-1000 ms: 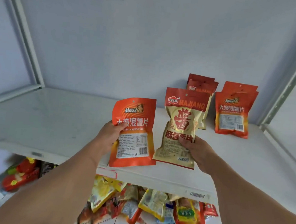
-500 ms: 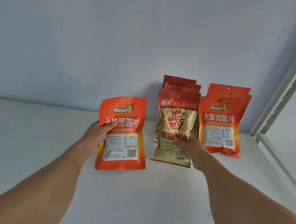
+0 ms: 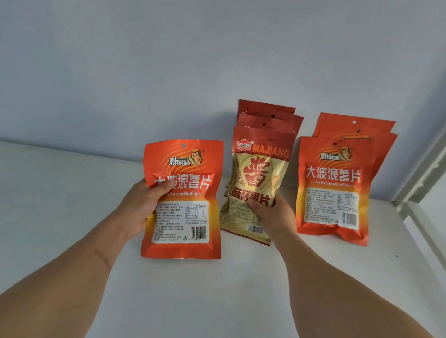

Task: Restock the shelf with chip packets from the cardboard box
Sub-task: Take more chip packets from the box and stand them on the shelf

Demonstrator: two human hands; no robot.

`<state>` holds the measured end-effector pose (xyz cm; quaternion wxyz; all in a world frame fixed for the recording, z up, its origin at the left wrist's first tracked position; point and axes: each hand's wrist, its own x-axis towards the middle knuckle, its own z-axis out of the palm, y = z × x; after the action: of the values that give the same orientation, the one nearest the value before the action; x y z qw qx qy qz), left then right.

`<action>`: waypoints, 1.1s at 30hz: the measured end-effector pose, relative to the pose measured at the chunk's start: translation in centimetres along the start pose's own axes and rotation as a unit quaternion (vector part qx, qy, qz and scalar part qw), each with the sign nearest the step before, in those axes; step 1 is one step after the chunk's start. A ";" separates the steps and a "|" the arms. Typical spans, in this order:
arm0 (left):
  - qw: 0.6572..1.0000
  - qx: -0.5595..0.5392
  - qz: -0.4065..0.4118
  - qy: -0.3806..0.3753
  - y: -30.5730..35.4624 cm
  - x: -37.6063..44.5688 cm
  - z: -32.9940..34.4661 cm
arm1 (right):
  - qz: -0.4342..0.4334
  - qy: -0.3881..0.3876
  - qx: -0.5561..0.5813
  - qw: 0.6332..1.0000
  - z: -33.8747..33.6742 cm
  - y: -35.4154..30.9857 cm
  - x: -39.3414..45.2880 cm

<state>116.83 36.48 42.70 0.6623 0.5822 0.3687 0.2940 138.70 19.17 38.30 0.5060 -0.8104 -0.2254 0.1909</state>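
My left hand (image 3: 137, 209) grips an orange chip packet (image 3: 185, 211) by its left edge and holds it upright just above the white shelf (image 3: 203, 303). My right hand (image 3: 277, 215) grips a red-and-beige Majiang chip packet (image 3: 256, 177), which stands against a row of like packets (image 3: 267, 117) leaning on the back wall. To the right, a stack of orange packets (image 3: 334, 185) stands upright against the wall. The cardboard box is out of view.
A white shelf upright (image 3: 441, 151) rises at the right, with the shelf's side rim (image 3: 428, 235) below it. The pale wall (image 3: 173, 55) closes off the back. Bare shelf surface stretches to the left (image 3: 36, 205).
Both hands have moved forward onto the shelf with their packets. The Majiang packet now stands in front of its row. The lower shelf and its goods have dropped out of view.
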 end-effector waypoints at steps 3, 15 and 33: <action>1.000 -0.007 0.019 -0.016 0.3 -0.7 1.3 | 0.019 0.033 -0.034 0.999 -0.3 -0.6 -1.1; 0.989 0.004 0.049 -0.142 1.3 -5.1 13.7 | -0.050 0.082 -0.452 0.887 -14.0 1.8 -10.8; 0.992 0.053 0.031 -0.109 -1.7 -2.3 29.8 | -0.035 -0.011 -0.413 0.910 -19.6 8.0 -8.0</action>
<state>140.23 17.84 42.80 0.6571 0.6564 0.2911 0.2294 144.04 -2.79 39.84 0.1299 -0.9364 -0.3179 0.0722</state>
